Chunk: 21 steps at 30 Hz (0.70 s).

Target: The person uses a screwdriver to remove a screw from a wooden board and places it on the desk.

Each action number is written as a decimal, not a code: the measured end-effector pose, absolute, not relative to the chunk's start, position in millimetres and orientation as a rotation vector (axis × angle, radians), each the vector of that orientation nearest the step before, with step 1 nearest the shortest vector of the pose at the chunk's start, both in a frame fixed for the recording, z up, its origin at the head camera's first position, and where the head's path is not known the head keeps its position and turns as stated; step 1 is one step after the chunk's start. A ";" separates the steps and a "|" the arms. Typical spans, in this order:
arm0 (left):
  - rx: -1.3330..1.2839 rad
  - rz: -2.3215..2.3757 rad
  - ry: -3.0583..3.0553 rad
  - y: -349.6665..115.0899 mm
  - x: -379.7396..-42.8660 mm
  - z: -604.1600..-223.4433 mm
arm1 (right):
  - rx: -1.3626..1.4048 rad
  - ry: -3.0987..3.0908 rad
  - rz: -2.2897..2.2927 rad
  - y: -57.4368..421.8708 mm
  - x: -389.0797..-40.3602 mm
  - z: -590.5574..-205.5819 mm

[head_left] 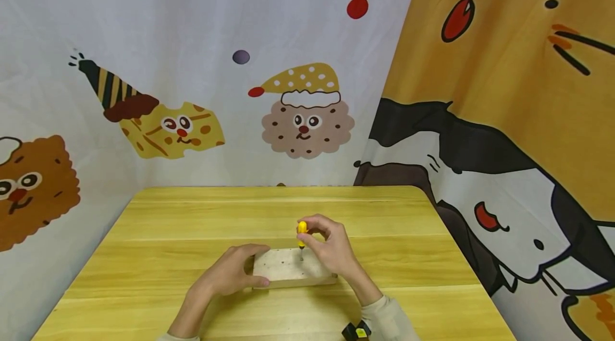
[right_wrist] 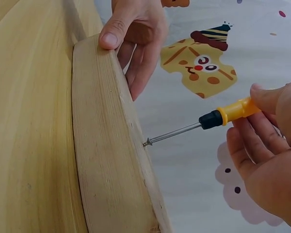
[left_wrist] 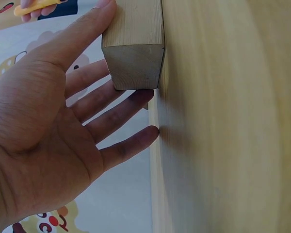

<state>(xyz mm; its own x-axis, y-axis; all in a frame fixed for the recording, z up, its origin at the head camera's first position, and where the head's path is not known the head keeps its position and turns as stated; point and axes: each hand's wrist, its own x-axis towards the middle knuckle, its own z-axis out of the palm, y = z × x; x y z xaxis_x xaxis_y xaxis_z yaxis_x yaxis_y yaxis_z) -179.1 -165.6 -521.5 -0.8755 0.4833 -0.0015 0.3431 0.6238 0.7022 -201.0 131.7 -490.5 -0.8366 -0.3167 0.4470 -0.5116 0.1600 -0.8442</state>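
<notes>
A pale wooden block (head_left: 278,275) lies on the table, with several small dark holes or screw heads along its top. My left hand (head_left: 228,271) holds its left end, thumb on the near side and fingers on the far side; the left wrist view shows the block's end face (left_wrist: 136,68) between them. In my right hand (head_left: 335,249) is a screwdriver (head_left: 302,229) with a yellow handle, pinched by thumb and fingers. The screwdriver's shaft (right_wrist: 177,132) meets a screw (right_wrist: 147,142) that stands partly out of the block's top face.
The yellow wood-grain table (head_left: 192,223) extends around the block on all sides. Behind it hangs a white curtain (head_left: 192,26) printed with cartoon figures, and an orange one (head_left: 418,69) is at the right. A small black device (head_left: 355,331) sits by the right sleeve.
</notes>
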 end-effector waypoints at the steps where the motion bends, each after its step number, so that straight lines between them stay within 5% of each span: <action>1: 0.685 1.087 2.658 -165.5 -179.0 -521.1 | 0.813 -2.265 1.757 131.8 -201.1 -490.3; 21: 0.686 1.097 2.658 -165.1 -178.4 -519.6 | 0.791 -2.225 1.848 130.2 -202.1 -492.0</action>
